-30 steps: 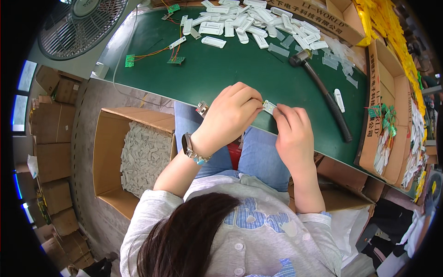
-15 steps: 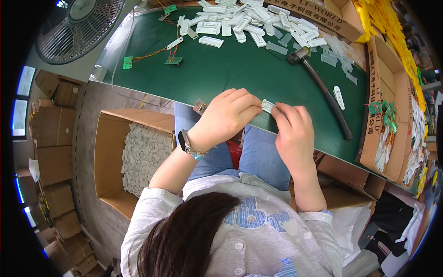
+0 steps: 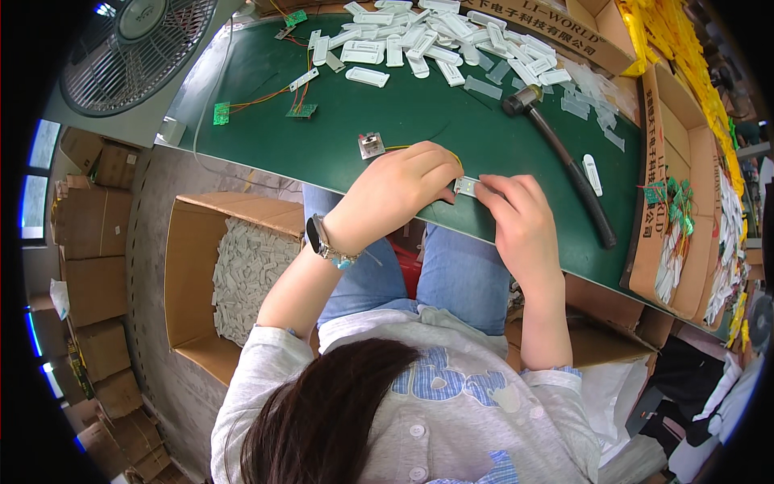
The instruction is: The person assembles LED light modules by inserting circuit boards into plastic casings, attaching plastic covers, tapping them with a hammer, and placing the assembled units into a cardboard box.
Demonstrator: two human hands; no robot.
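At the table's front edge my left hand and my right hand meet over a small white strip-shaped part with a few light dots on it. My left fingers are closed at its left end, near a yellow wire, and their tips are partly hidden. The right thumb and fingers pinch the other end. A small metal-cased part lies on the green table just beyond my left hand, its wires running towards my fingers.
A black-handled hammer lies to the right beside one white casing. Many white casings are heaped at the back, with wired green boards to the left. Cardboard boxes stand at right and lower left.
The metal-cased part has shifted from the table edge farther onto the table, to the right. My left hand has turned slightly, and the strip has dropped a little, still between both hands.
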